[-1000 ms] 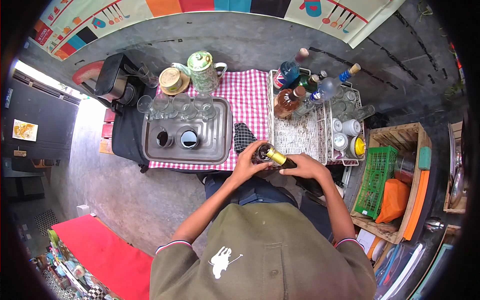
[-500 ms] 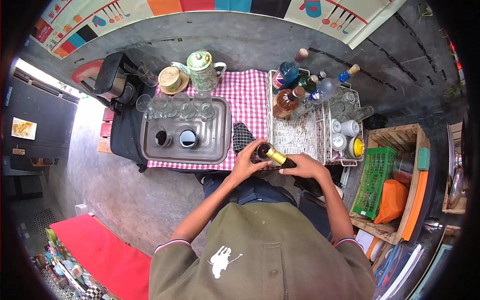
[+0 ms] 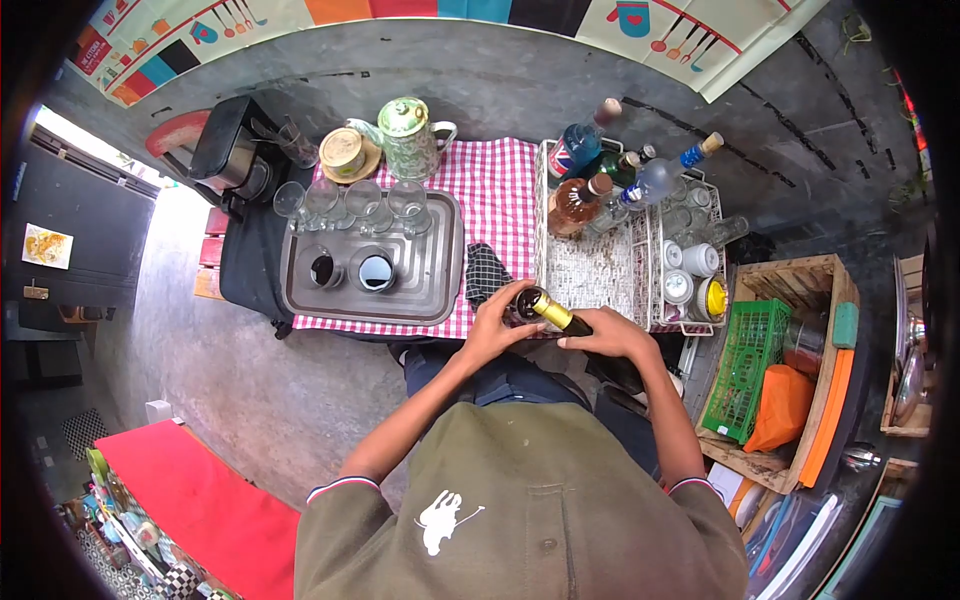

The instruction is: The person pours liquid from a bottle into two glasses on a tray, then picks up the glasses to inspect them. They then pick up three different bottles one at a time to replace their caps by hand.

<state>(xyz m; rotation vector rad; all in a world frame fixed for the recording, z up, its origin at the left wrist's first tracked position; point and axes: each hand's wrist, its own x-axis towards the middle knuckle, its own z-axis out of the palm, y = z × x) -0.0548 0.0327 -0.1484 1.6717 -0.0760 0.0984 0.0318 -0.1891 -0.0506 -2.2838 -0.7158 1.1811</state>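
Note:
My right hand point(image 3: 612, 334) is closed around a dark wine bottle with gold foil on its neck point(image 3: 556, 313). The bottle is tilted, its mouth at the rim of a glass point(image 3: 526, 301) that my left hand point(image 3: 489, 328) grips. Dark liquid appears inside that glass, partly hidden by my fingers and the bottle neck. Left of my hands lies a brown tray point(image 3: 440, 290), with two glasses of dark drink, one point(image 3: 376, 273) right of the other point(image 3: 322, 270). Several upright stemmed glasses point(image 3: 366, 208) line its far side. A dark checked cloth point(image 3: 487, 272) lies just beyond my left hand.
A white wire rack point(image 3: 542, 262) with several liquor bottles point(image 3: 572, 205) and jars stands to the right. Behind the tray are a green patterned pot point(image 3: 408, 145) and a coffee maker point(image 3: 228, 150). A wooden crate point(image 3: 835, 300) sits at far right.
My hands, the bottle and the glass hold nearly the same pose. The view has shifted slightly; nothing else has visibly moved.

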